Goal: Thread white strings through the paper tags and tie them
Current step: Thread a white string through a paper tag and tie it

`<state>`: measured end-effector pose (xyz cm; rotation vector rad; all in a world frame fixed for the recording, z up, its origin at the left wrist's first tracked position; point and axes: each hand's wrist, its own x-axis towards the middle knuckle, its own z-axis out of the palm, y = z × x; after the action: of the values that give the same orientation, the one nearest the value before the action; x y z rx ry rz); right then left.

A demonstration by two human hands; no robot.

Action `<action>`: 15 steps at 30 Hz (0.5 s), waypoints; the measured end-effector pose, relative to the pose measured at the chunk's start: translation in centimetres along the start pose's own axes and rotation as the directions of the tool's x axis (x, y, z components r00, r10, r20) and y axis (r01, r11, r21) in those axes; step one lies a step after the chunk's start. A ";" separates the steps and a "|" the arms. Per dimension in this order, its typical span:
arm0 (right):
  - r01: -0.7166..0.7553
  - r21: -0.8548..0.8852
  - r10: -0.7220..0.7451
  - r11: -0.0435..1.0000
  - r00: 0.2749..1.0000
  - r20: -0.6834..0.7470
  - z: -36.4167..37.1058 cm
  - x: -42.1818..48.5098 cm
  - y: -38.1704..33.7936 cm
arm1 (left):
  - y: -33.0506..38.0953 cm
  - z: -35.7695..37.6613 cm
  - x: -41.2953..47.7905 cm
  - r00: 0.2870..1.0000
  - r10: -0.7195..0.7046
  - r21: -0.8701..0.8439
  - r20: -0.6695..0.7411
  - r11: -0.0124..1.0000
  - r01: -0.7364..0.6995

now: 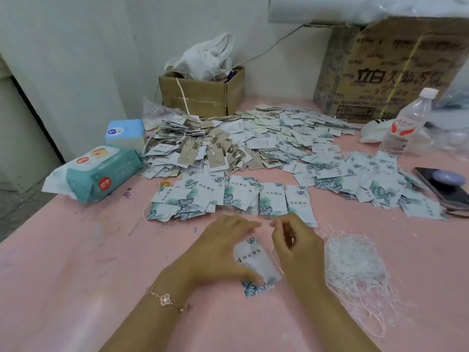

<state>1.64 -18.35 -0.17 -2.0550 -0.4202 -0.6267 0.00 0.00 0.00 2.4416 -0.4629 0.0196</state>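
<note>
Two hands in view, left hand (223,252) and right hand (297,247); one bracelet (166,298). On the surface (63,250): two cardboard boxes, small box (203,97) and large box (396,72); two tissue packs, green pack (101,174) and blue pack (125,134); one water bottle (406,123); one phone (444,186). Heaped paper tags (279,138) and tangled white strings (355,270): too many to count.

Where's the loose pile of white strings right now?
In the head view, the strings lie in a heap on the pink table, at the right, just right of the right hand and nearer than the spread tags.
</note>
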 end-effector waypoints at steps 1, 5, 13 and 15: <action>0.001 0.002 -0.001 1.000 1.000 -0.024 -0.2 0.1 -0.1 | 0.3 0.3 0.1 0.998 0.019 0.092 0.053 0.995 -0.024; -0.037 -0.014 0.037 0.999 0.998 -0.048 -0.3 0.4 -0.2 | 0.5 1.1 1.3 0.996 0.066 0.177 0.056 0.981 -0.075; -0.025 -0.259 0.047 0.966 0.996 0.079 0.0 0.7 0.4 | -0.3 1.0 2.1 0.999 -0.031 -0.133 -0.024 0.991 0.027; 0.007 -0.383 0.066 0.924 0.982 0.177 0.1 0.7 0.4 | -0.4 0.9 2.2 0.998 -0.045 -0.159 -0.043 0.987 0.037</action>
<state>2.47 -18.44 -0.13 -2.5025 -0.3964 -0.5294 2.10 -0.99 -0.70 2.2889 -0.3785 0.0216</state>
